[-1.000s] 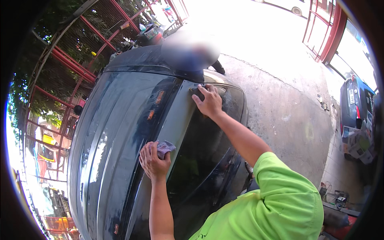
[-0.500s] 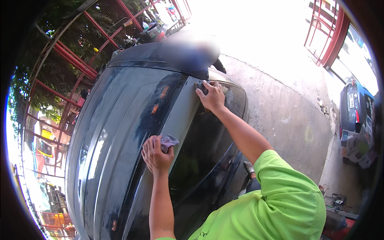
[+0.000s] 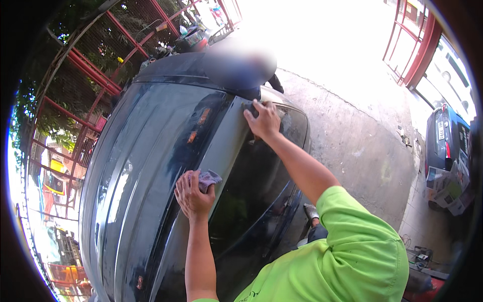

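A dark car with a dull, scuffed roof (image 3: 136, 141) lies before me, a grey strip (image 3: 220, 146) running along the roof's side edge. My left hand (image 3: 195, 196) is closed around a bunched purple cloth (image 3: 209, 179) and rests at the roof edge by the strip. Farther along, my right hand (image 3: 264, 121) presses a small dark pad (image 3: 249, 108) on the grey strip, fingers bent over it. The pad is mostly hidden under the fingers. Below the strip are the dark side windows (image 3: 246, 186).
At the car's far end stands a person (image 3: 239, 70), mostly blurred. A red-framed mesh fence (image 3: 93, 75) runs along the left. On the right, concrete floor (image 3: 352, 136) leads to a blue car (image 3: 445, 136) with bundled paper or plastic (image 3: 448, 186) beside it. Tools (image 3: 421, 255) lie lower right.
The whole view has shifted a little, and both hands appear slightly farther left. Each keeps its hold, the left on the cloth and the right on the pad.
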